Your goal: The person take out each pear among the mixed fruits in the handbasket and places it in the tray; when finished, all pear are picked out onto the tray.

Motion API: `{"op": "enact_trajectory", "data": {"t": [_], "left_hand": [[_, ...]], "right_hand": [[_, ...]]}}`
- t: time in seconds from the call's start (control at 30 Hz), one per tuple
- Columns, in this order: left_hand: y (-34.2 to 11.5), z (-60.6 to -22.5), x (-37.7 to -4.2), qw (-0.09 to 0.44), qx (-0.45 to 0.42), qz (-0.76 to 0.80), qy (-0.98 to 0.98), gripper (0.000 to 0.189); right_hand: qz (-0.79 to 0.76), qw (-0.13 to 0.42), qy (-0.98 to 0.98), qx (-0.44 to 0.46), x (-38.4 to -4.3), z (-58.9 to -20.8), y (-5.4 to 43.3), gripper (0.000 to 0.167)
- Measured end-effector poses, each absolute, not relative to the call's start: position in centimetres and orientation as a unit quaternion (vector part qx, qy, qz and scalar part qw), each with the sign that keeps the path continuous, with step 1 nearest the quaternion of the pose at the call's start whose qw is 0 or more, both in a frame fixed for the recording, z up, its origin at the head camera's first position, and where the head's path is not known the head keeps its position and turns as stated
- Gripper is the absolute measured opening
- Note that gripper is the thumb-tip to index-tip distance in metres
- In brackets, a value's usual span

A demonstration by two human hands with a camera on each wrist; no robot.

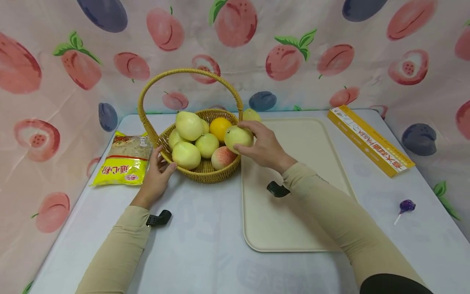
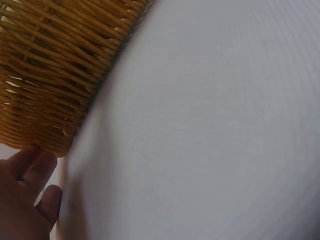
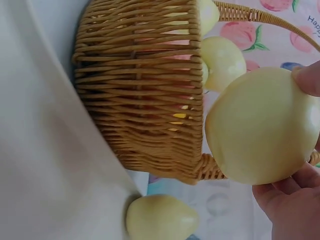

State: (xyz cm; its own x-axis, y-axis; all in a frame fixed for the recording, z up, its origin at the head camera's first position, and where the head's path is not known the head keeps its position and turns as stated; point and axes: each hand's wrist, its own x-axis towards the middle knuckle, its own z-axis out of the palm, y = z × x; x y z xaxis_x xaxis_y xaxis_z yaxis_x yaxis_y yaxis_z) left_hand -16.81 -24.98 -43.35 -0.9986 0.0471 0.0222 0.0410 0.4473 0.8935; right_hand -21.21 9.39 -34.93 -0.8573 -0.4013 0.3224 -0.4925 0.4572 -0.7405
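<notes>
A wicker basket (image 1: 213, 176) with a tall arched handle holds several pale yellow-green pears (image 1: 189, 126), an orange (image 1: 220, 129) and a peach (image 1: 223, 158). My right hand (image 1: 265, 148) grips another pear (image 3: 262, 125) between thumb and fingers, up at the basket's right rim. My left hand (image 1: 156, 179) is at the basket's left side, near the foot of the handle. In the left wrist view, its fingertips (image 2: 44, 167) touch the woven wall, with the fingers fairly straight. One more pear (image 1: 251, 115) lies outside, behind the right end of the handle.
Under my right forearm lies a beige tray (image 1: 293, 228). A yellow bag of pasta (image 1: 125, 161) sits left of the basket. To the right are a long yellow pasta box (image 1: 371, 141) and a purple lollipop (image 1: 406, 206). A fruit-print cloth (image 1: 235, 53) hangs behind the table.
</notes>
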Motion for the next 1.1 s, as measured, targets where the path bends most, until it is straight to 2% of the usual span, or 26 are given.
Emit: {"op": "enact_trajectory", "data": {"t": [0.3,0.83,1.1], "left_hand": [[-25.0,-43.4,-16.8,0.001,0.027,0.528,0.849,0.076],[-25.2,-43.7,-17.0,0.002,0.025,0.523,0.852,0.077],[-25.1,-43.6,-17.0,0.002,0.03,0.528,0.849,0.076]], "right_hand": [[0.495,0.042,-0.833,0.244,-21.0,-35.6,9.8,0.059],[0.514,-0.035,-0.831,0.209,-21.1,-35.8,11.5,0.074],[0.524,-0.03,-0.826,0.206,-20.9,-36.0,11.9,0.074]]}}
